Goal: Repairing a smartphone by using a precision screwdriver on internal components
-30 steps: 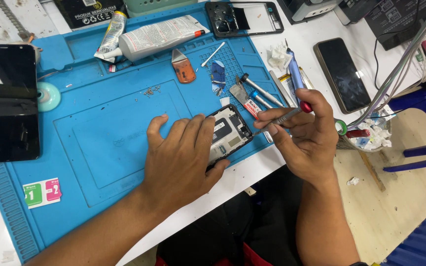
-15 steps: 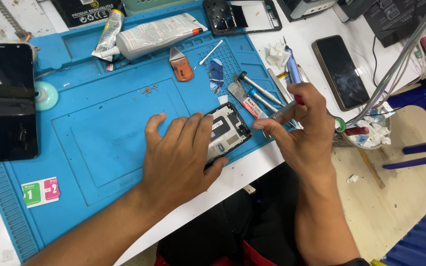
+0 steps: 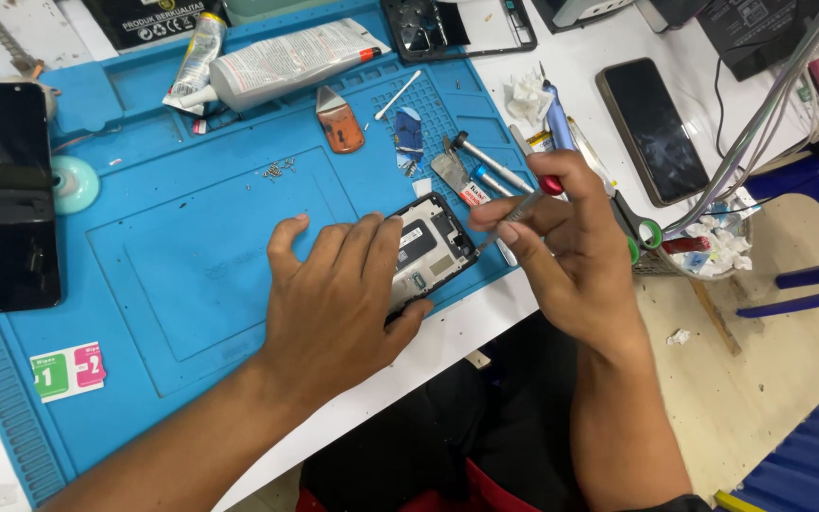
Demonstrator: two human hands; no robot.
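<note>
The left hand [image 3: 334, 294] lies flat, palm down and fingers spread, over an opened phone [image 3: 428, 248], pinning it to the blue work mat [image 3: 191, 256] close to the mat's front edge, toward its right corner; the fingertips rest along the phone's left side and the thumb curls under its near end. The phone lies tilted, back off, with its dark inner parts and a pale label showing. The right hand [image 3: 575, 242] is closed in a pinch around thin metal tweezers [image 3: 509, 216], thumb and forefinger gripping the shaft, the tip pointing down and left to the phone's upper right edge, where it looks to touch or nearly touch. Just behind the right hand, at the mat's right edge, lie several screwdrivers [image 3: 485, 161] and a flat metal pry tool [image 3: 452, 173], with green-handled scissors [image 3: 639, 228] partly hidden by the fingers. Farther back on the mat sit an orange pick-shaped tool [image 3: 341, 121], a small heap of screws [image 3: 279, 170] and a large white glue tube [image 3: 286, 64] near the back edge. Off the mat, on the white table [image 3: 580, 57], a dark phone [image 3: 651, 128] lies face up to the right, and a black screen panel [image 3: 2, 199] rests at the mat's left edge.
</note>
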